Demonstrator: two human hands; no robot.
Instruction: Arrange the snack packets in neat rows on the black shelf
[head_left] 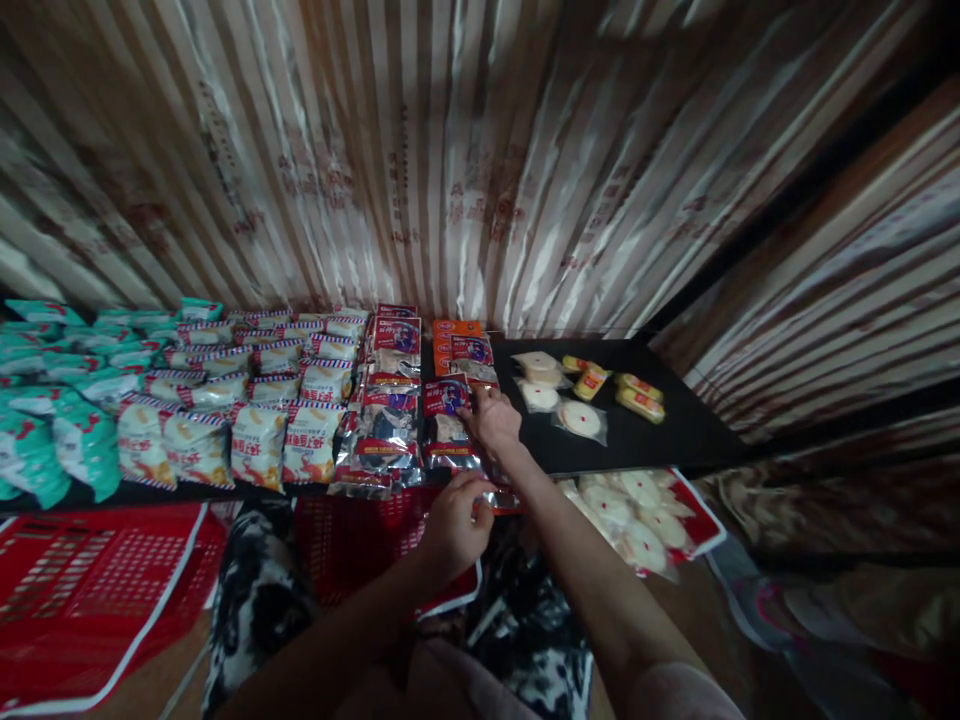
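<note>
My right hand (495, 424) reaches over a black shelf, its fingers closed on the edge of a red and blue snack packet (448, 425) with a clear lower part. Closer to me, my left hand (456, 522) is curled, thumb and fingers pinching a shiny packet (501, 500) at the shelf's front edge; my hands hide part of it. Matching packets (386, 425) lie in an overlapping row just to the left. Behind my right hand, another such packet (471, 352) rests against orange packaging (444, 345).
White snack bags (259, 440) and teal bags (86, 440) fill the shelf's left side. Flat round white packs (581, 418) and yellow packs (591, 380) lie to the right. Red baskets (97, 560) stand below, one holding round packs (637, 530). Striped sheeting (420, 160) hangs behind.
</note>
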